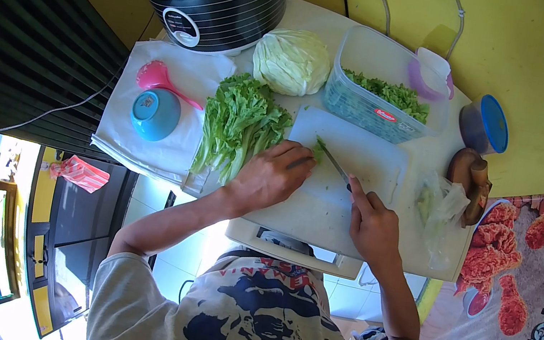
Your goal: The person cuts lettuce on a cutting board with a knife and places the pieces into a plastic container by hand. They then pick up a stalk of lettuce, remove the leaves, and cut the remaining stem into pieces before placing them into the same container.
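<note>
My right hand (pixel 375 226) grips a knife (pixel 337 165), its index finger stretched along the top of the blade. The blade slants over a white cutting board (pixel 376 156), its tip at a small piece of green lettuce (pixel 319 151). My left hand (pixel 274 176) is closed on that piece at the board's left edge, fingers curled close beside the blade. Part of the lettuce is hidden under the fingers. A bunch of leafy lettuce (pixel 240 121) lies left of the board. Behind the board, a clear plastic container (pixel 362 113) holds lettuce pieces.
A cabbage (pixel 292 62) and a rice cooker (pixel 214 3) stand at the back. On the left are a blue bowl (pixel 155 114) and a pink ladle (pixel 154 76). To the right lie a plastic bag (pixel 437 217) and a blue-lidded tub (pixel 485 125).
</note>
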The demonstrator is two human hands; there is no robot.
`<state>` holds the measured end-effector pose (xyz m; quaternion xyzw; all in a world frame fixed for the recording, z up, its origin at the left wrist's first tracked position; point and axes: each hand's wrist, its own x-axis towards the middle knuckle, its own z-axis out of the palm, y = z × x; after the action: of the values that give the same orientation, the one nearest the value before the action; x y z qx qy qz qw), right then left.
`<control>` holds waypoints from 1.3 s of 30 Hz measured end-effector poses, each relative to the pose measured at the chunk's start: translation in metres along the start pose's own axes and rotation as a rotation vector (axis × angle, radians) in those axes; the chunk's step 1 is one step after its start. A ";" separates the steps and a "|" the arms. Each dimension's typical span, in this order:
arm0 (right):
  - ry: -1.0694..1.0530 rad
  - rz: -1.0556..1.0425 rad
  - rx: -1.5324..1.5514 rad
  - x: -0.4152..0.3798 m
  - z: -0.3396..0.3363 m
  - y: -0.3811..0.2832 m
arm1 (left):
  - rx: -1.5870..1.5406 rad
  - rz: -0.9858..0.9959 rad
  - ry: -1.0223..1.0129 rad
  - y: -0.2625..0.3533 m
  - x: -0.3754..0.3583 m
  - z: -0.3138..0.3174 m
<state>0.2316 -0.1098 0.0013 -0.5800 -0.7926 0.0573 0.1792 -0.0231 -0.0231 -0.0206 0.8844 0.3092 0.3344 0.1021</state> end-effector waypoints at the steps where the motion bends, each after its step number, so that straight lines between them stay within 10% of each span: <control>1: 0.006 -0.002 -0.002 0.001 0.001 0.000 | 0.001 0.002 -0.002 0.000 0.000 0.001; 39: 0.032 -0.007 0.076 -0.026 0.003 -0.002 | 0.075 -0.012 -0.086 0.003 -0.015 0.001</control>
<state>0.2350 -0.1342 -0.0068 -0.5709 -0.7888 0.0777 0.2139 -0.0300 -0.0352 -0.0278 0.8993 0.3223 0.2835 0.0841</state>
